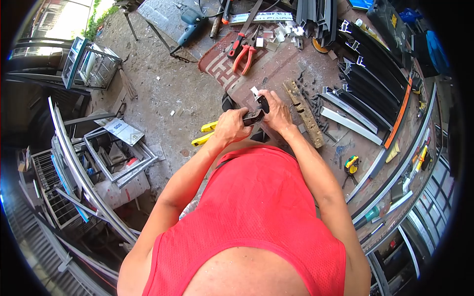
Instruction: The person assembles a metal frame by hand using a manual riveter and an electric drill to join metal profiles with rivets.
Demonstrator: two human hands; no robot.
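Note:
My left hand (231, 127) is closed around a hand tool with two yellow handles (209, 127), which stick out to the left behind my wrist. The dark metal head (254, 117) of the tool points toward my other hand. My right hand (277, 112), also closed, grips a small black piece (264, 104) just above that head. A small white-silver bit (255, 92) shows beyond the fingers. Both hands are close together in front of my red shirt (261, 197), over the near edge of the work surface.
Red-handled pliers (244, 59) and a blue power drill (191, 24) lie ahead, near cut metal bits (284, 32). A worn wooden block (303, 113) lies right of my hands. Dark profiles (368, 84) and a yellow tape measure (351, 165) are farther right. Metal frames (118, 155) stand left.

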